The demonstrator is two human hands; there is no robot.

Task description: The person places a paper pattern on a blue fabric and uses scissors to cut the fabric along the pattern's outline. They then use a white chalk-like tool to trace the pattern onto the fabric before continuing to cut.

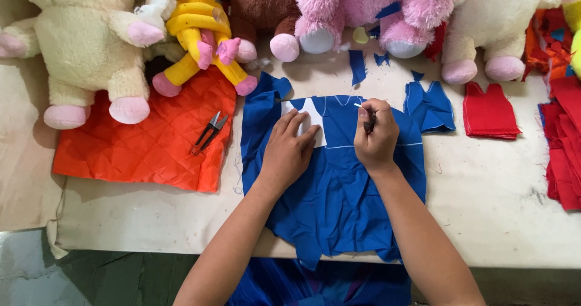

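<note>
Your left hand (289, 148) pressed flat — fingers together — on the white pattern piece (307, 119) (over blue fabric (339, 191)); your right hand (376, 135) pinched a dark marker (368, 123).

I see the cloth (339, 191) on the table (484, 197); snips (210, 131) lie left of it, stuffed toys (91, 46) behind.
</note>
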